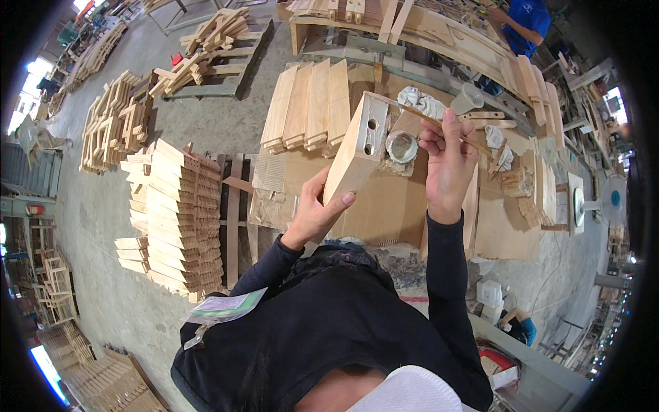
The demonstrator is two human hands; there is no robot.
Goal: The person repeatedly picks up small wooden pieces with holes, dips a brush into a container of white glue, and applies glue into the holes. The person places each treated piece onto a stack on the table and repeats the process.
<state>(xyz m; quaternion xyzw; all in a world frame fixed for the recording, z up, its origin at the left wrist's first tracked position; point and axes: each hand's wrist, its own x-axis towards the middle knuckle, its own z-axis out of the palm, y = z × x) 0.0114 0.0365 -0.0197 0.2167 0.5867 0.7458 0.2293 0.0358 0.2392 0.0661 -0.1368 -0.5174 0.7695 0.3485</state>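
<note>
My left hand (314,211) is closed around the lower part of a pale wooden piece (349,156), which is tilted up over the bench. Its end face has two dark round holes and looks coated with something whitish. My right hand (449,165) pinches a thin brown stick (414,110) that slants left, its far end at the top of that face. Whether the stick carries bristles is too small to tell. Just left of my right hand, a round jar (401,147) with whitish contents stands beside a small wood block (406,122).
Several wooden boards (309,103) lie side by side at the back left of the cardboard-covered bench (384,206). Crumpled white cloth (420,103) and a plastic cup (468,98) are behind the jar. A tall wood stack (178,213) stands left; a person in blue (527,24) works far right.
</note>
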